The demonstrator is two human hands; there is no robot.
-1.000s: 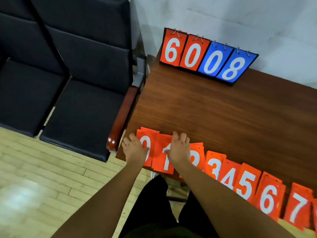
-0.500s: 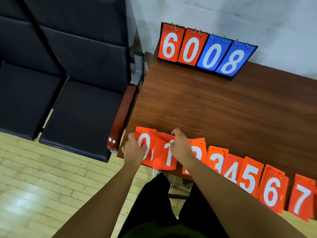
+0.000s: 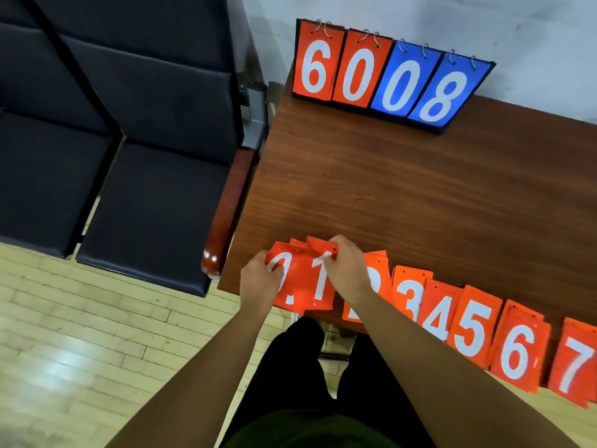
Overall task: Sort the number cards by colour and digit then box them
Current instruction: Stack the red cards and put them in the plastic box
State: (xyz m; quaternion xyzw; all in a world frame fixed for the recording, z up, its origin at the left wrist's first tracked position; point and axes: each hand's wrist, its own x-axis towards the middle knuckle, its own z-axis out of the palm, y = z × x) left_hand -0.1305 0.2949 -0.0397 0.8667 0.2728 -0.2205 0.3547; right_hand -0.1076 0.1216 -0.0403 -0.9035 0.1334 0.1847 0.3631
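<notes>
Setting: wooden table (image 3: 403, 189) against a pale wall (image 3: 484, 27).
Black padded chairs (image 3: 145, 205) stood at 9 o'clock; light wood-plank floor (image 3: 80, 350) lay at 7 o'clock, glossy.

Black chairs (image 3: 155, 195) beside the wooden table (image 3: 403, 189).

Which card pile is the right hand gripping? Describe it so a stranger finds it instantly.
On the wooden table, follow the orange row along the near edge. Second from its left end is the 1 pile, pinched by the right hand, overlapping the 0 pile.
</notes>
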